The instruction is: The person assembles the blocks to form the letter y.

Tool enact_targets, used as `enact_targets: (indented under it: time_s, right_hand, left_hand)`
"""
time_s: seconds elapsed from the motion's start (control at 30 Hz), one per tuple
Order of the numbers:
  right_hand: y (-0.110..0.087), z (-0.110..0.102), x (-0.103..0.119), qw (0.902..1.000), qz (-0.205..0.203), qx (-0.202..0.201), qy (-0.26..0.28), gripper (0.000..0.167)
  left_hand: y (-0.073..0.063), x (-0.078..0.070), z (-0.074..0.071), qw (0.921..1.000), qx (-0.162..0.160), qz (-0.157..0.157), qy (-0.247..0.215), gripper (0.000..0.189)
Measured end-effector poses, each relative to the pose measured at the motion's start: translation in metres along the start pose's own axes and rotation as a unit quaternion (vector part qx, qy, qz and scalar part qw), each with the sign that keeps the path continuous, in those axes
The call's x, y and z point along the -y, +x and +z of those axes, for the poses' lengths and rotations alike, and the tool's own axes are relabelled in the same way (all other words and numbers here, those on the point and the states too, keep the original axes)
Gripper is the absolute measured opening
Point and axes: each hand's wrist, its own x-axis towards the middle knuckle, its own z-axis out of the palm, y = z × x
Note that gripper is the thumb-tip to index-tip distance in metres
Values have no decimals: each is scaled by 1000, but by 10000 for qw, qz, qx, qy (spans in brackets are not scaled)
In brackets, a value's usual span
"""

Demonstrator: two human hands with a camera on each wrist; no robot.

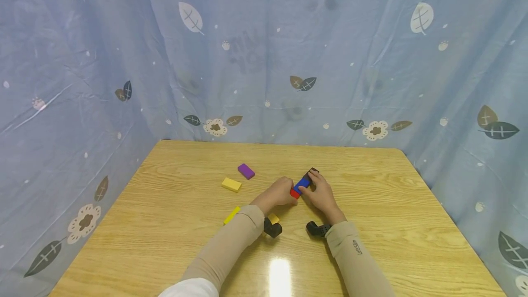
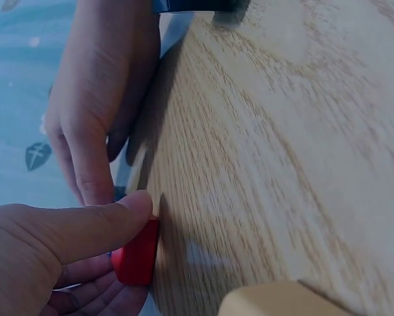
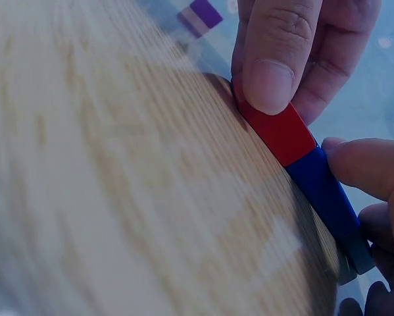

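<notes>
A red block, a blue block and a black block form a slanting row on the wooden table. My left hand pinches the red block between thumb and fingers; the left wrist view shows the thumb over the red block. From the other side, my right hand holds the blue block, thumb near the red end and fingers by the black block. Red and blue meet end to end in the right wrist view. Fingers partly cover the black block.
Left of the hands lie a purple block, a pale yellow block and a bright yellow block. An orange block is partly hidden by my left wrist. A patterned blue curtain encloses the table.
</notes>
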Motion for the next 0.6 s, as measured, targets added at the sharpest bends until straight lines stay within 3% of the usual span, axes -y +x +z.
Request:
enact_targets:
  time_s: [0.6]
  right_hand:
    - [0, 0, 1, 9998, 1, 141, -106, 71]
  left_hand:
    - [0, 0, -2, 10000, 57, -11, -44, 33]
